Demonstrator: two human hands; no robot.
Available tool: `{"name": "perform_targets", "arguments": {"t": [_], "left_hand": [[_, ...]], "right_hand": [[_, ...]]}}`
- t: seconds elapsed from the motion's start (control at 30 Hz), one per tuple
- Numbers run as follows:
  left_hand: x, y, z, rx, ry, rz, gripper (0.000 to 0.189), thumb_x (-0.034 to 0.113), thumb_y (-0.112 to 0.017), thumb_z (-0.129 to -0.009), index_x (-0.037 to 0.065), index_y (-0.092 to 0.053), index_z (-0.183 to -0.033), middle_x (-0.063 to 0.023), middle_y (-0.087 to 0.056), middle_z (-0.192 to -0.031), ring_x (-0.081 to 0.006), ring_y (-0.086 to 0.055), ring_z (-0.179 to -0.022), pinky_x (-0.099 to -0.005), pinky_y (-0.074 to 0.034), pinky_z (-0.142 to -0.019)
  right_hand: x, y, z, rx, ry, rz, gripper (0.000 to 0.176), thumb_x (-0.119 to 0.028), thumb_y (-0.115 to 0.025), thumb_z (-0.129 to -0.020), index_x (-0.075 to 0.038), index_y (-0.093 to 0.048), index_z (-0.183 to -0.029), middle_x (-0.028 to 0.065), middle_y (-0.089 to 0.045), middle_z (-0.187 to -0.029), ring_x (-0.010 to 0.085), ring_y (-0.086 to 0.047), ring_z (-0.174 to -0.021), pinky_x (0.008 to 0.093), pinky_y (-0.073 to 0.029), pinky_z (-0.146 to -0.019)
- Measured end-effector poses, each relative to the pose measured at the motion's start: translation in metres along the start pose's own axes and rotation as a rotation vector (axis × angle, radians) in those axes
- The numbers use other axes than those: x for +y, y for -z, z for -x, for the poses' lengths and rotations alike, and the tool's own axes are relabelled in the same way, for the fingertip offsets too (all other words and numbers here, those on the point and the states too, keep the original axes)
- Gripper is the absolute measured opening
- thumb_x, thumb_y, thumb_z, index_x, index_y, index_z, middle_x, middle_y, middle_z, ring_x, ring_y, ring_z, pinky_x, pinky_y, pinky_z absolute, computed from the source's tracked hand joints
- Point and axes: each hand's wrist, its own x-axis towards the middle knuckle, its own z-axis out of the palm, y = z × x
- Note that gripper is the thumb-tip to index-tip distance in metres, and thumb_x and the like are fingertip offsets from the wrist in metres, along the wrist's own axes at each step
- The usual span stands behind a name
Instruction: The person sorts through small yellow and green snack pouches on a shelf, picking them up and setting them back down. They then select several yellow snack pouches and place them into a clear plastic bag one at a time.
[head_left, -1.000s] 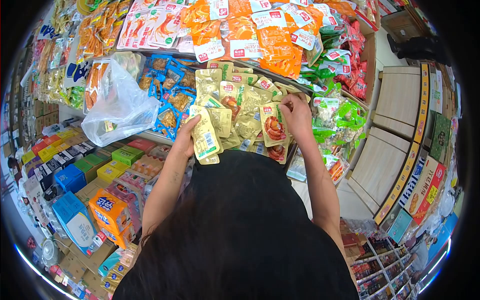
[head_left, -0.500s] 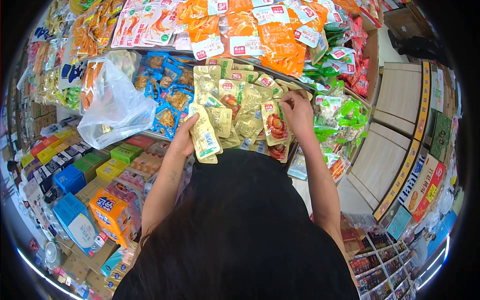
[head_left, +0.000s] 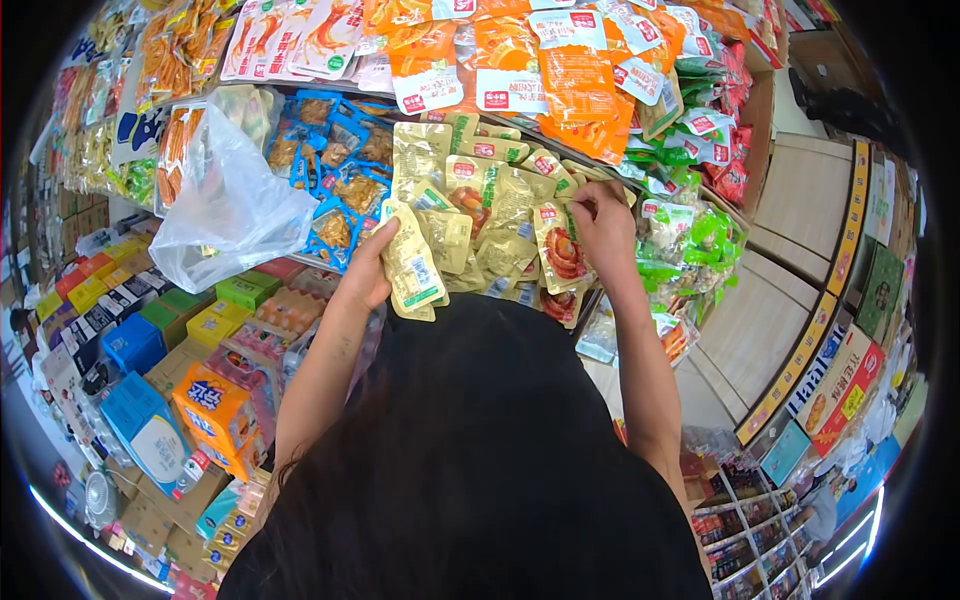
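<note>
I see orange packets (head_left: 580, 100) behind a pile of gold packets (head_left: 510, 205), with the right hand (head_left: 607, 232) and left hand (head_left: 368, 277) at its sides.
To the left of the pile, my view takes in a clear plastic bag (head_left: 230, 205), then blue packets (head_left: 357, 190) next to the gold; green packets (head_left: 700, 240) lie to the right. The right hand's fingers are drawn narrow at the upper right edge of a food-pictured packet (head_left: 560, 248) on the pile; I cannot tell whether they grip it. The left hand holds a barcoded gold packet (head_left: 412, 265) at the pile's left front, thumb on top. Another gold edge shows beneath; I cannot tell whether the grip includes it.
</note>
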Motion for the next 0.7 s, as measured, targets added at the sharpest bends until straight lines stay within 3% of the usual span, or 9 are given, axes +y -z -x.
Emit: {"name": "perform_targets", "arguments": {"t": [0.27, 0.37, 0.57, 0.63, 0.7], "left_hand": [[-0.002, 0.003, -0.002, -0.012, -0.008, 0.003, 0.041, 0.029, -0.057, -0.092, 0.003, -0.05, -0.122, -0.0102, -0.062, -0.108, -0.0215, -0.063, -0.094, -0.0384, -0.053, -0.082], [-0.003, 0.004, -0.003, -0.046, -0.009, 0.016, 0.041, 0.029, -0.056, -0.092, 0.003, -0.049, -0.123, -0.0106, -0.062, -0.11, -0.0218, -0.063, -0.096, -0.0387, -0.053, -0.082], [-0.002, 0.001, 0.004, -0.052, -0.027, 0.041, 0.04, 0.026, -0.057, -0.091, 0.001, -0.05, -0.122, -0.0125, -0.061, -0.112, -0.0233, -0.062, -0.1, -0.04, -0.052, -0.085], [-0.001, -0.004, 0.009, -0.111, -0.01, 0.008, 0.04, 0.025, -0.057, -0.091, 0.001, -0.051, -0.122, -0.0128, -0.061, -0.112, -0.0233, -0.062, -0.1, -0.0401, -0.052, -0.085], [0.0, -0.013, 0.016, -0.101, -0.035, 0.012, 0.039, 0.025, -0.057, -0.091, 0.001, -0.051, -0.122, -0.0127, -0.061, -0.112, -0.0232, -0.062, -0.1, -0.0402, -0.052, -0.085]], "right_hand": [[0.0, 0.001, 0.003, 0.022, 0.026, -0.004, 0.013, -0.006, -0.064, -0.078, 0.001, -0.06, -0.089, 0.0141, -0.057, -0.085, 0.0264, -0.061, -0.069, 0.0342, -0.049, -0.065], [-0.006, 0.003, 0.008, 0.027, -0.01, -0.062, 0.011, -0.007, -0.064, -0.077, -0.001, -0.06, -0.086, 0.0148, -0.058, -0.085, 0.0329, -0.058, -0.082, 0.0418, -0.046, -0.072], [-0.016, 0.009, 0.024, 0.105, -0.035, -0.143, 0.018, -0.009, -0.062, -0.082, -0.002, -0.059, -0.098, 0.0144, -0.056, -0.094, 0.0325, -0.057, -0.081, 0.0405, -0.046, -0.073], [-0.019, 0.011, 0.029, 0.246, 0.199, -0.006, 0.017, -0.008, -0.061, -0.082, -0.002, -0.058, -0.098, 0.0138, -0.055, -0.096, 0.0305, -0.057, -0.08, 0.04, -0.045, -0.073], [-0.028, 0.013, 0.037, 0.252, 0.218, -0.007, 0.015, -0.008, -0.06, -0.083, -0.001, -0.058, -0.097, 0.0136, -0.056, -0.093, 0.0279, -0.057, -0.077, 0.0373, -0.045, -0.072]]}}
